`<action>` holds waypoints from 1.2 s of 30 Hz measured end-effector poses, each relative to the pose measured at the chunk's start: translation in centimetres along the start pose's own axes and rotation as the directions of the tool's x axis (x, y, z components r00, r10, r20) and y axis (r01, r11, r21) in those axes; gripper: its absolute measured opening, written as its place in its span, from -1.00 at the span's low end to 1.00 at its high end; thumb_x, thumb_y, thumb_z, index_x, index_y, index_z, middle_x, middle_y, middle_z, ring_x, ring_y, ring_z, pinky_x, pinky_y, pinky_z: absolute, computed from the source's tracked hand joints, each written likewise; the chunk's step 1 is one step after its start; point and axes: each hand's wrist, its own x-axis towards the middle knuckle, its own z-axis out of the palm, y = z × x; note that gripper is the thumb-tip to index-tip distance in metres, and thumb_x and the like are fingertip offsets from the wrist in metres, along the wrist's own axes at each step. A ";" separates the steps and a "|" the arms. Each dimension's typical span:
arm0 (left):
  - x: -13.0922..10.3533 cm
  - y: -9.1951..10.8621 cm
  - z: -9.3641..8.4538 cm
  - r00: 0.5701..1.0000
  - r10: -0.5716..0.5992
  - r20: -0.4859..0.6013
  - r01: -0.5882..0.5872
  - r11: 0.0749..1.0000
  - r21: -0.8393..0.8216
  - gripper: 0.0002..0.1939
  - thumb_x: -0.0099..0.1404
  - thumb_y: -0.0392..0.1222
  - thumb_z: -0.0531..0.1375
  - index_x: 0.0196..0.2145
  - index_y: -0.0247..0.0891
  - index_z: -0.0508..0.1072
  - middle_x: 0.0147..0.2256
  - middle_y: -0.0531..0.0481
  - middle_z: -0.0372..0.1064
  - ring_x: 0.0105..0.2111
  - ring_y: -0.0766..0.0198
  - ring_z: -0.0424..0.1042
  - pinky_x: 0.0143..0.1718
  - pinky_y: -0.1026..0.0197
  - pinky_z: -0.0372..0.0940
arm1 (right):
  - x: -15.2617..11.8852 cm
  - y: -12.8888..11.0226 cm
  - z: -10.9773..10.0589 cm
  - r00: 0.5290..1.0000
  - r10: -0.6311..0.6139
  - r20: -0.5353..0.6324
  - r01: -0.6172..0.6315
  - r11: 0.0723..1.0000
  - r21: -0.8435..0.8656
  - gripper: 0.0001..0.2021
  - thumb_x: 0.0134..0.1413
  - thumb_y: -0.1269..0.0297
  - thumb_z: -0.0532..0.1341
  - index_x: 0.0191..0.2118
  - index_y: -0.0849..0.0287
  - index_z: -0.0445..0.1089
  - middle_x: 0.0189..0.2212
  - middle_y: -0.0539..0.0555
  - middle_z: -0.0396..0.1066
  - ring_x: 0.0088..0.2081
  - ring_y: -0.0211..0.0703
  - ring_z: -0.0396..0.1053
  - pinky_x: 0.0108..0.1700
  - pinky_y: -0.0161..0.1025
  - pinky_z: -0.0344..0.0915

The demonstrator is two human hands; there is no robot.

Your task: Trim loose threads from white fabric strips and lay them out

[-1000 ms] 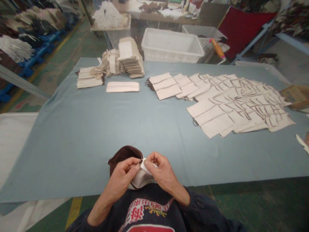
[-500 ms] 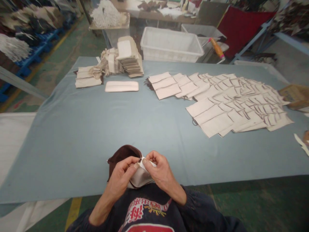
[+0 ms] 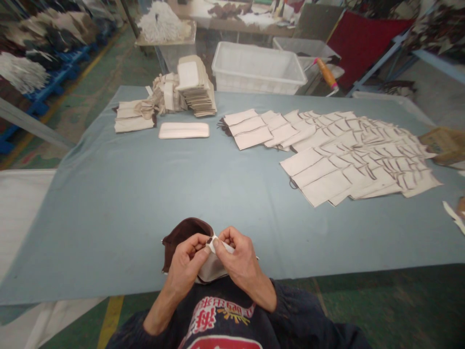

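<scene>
At the table's near edge lies a fabric pouch [image 3: 181, 235], brown inside and pale outside, its mouth gaping. My left hand [image 3: 183, 261] pinches the pouch's rim between thumb and forefinger, close to a small dark spot. Right beside it, my right hand [image 3: 241, 257] grips a narrow white strip [image 3: 225, 247] that meets the same rim, its thumb pressed on top. The fingertips of both hands nearly touch. How the strip joins the pouch is hidden under the fingers.
Overlapping rows of pale sewn panels [image 3: 316, 179] cover the table's right side. At the back left are a stack of pale rectangular pieces [image 3: 198, 89], a bundle of cloth [image 3: 169, 94] and one flat oblong piece [image 3: 184, 130]. A white plastic tub [image 3: 257, 68] stands behind the table [image 3: 145, 194].
Both hands keep their pinch on the rim. The right hand and forearm have shifted slightly left, and a small pale tip now shows past the right hand.
</scene>
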 end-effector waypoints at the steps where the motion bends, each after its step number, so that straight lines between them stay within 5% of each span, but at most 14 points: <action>1: 0.0 0.1 0.1 1.000 0.002 -0.020 -0.001 1.000 0.023 -0.70 0.29 0.03 0.26 -0.28 -0.30 0.50 -0.46 0.05 0.38 -0.49 0.31 0.28 -0.46 0.33 0.18 | 0.0 0.1 0.0 1.000 0.008 0.002 -0.008 1.000 0.010 -0.78 0.10 0.11 0.19 -0.44 0.13 0.31 -0.61 -0.10 0.27 -0.57 -0.30 0.16 -0.49 -0.31 0.06; 8: 0.0 0.9 1.2 0.989 0.093 -0.117 -0.073 0.984 0.163 -0.78 0.25 -0.05 0.20 -0.39 -0.27 0.47 -0.51 0.07 0.34 -0.52 0.31 0.25 -0.48 0.31 0.16 | -0.2 0.3 0.1 0.998 0.047 0.032 -0.049 0.996 0.071 -0.76 0.10 0.08 0.21 -0.43 0.15 0.30 -0.57 -0.08 0.28 -0.52 -0.29 0.18 -0.45 -0.32 0.09; 12: -0.2 1.0 2.0 0.973 0.159 -0.165 -0.117 0.964 0.237 -0.81 0.24 -0.10 0.16 -0.44 -0.25 0.44 -0.53 0.09 0.32 -0.53 0.30 0.24 -0.47 0.29 0.16 | 0.0 0.8 0.0 0.988 0.094 0.119 -0.121 0.962 0.247 -0.74 0.08 0.06 0.23 -0.38 0.15 0.27 -0.54 -0.09 0.25 -0.49 -0.29 0.17 -0.44 -0.33 0.12; 16: -0.5 1.1 2.6 0.974 0.155 -0.167 -0.112 0.964 0.241 -0.84 0.22 -0.12 0.14 -0.45 -0.23 0.41 -0.55 0.10 0.29 -0.53 0.29 0.24 -0.48 0.28 0.15 | 0.2 1.5 -0.3 0.926 0.126 0.355 -0.282 0.857 0.431 -0.62 0.08 -0.08 0.26 -0.33 0.13 0.22 -0.58 -0.15 0.14 -0.56 -0.35 0.04 -0.52 -0.36 0.00; 21: -0.4 1.0 2.4 0.981 0.135 -0.137 -0.107 0.975 0.192 -0.86 0.17 -0.13 0.11 -0.50 -0.19 0.30 -0.56 0.14 0.18 -0.55 0.30 0.16 -0.52 0.28 0.10 | 0.5 2.3 -0.7 0.832 0.066 0.551 -0.342 0.843 0.415 -0.40 -0.03 -0.38 0.28 -0.35 0.11 0.16 -0.56 -0.16 0.09 -0.55 -0.36 0.00 -0.52 -0.37 -0.02; 24: -0.3 1.2 1.9 0.991 0.119 -0.061 -0.106 0.976 0.189 -0.87 0.16 -0.14 0.08 -0.50 -0.18 0.29 -0.56 0.14 0.16 -0.54 0.30 0.14 -0.51 0.27 0.10 | 0.8 2.3 -1.1 0.816 -0.005 0.578 -0.234 0.912 0.338 -0.41 0.08 -0.39 0.19 -0.38 0.10 0.13 -0.54 -0.14 0.07 -0.53 -0.34 0.00 -0.50 -0.35 -0.02; 27: -0.4 1.8 1.5 0.993 0.114 -0.013 -0.109 0.971 0.215 -0.88 0.17 -0.16 0.06 -0.48 -0.19 0.29 -0.55 0.13 0.17 -0.53 0.29 0.14 -0.49 0.25 0.10 | 1.1 1.7 -1.5 0.829 -0.134 0.542 0.009 0.974 0.228 -0.50 0.29 -0.25 0.05 -0.42 0.11 0.12 -0.53 -0.11 0.08 -0.50 -0.32 0.02 -0.46 -0.32 0.00; 31: -0.3 2.3 1.2 0.991 0.131 -0.017 -0.127 0.978 0.168 -0.88 0.18 -0.16 0.05 -0.50 -0.18 0.26 -0.55 0.15 0.12 -0.53 0.30 0.10 -0.49 0.25 0.09 | 1.6 0.5 -1.8 0.825 -0.259 0.502 0.249 0.964 0.088 -0.55 0.43 -0.03 -0.12 -0.47 0.11 0.06 -0.56 -0.10 0.07 -0.51 -0.29 0.03 -0.42 -0.26 -0.01; 36: -0.1 1.4 0.8 0.997 0.050 -0.061 -0.051 0.999 -0.001 -0.84 0.28 -0.09 0.11 -0.41 -0.20 0.32 -0.50 0.14 0.17 -0.51 0.30 0.11 -0.49 0.28 0.08 | 2.1 0.6 -2.0 0.865 -0.209 0.456 0.173 0.978 0.119 -0.52 0.40 -0.13 -0.09 -0.45 0.11 0.10 -0.53 -0.08 0.11 -0.48 -0.28 0.06 -0.43 -0.29 0.04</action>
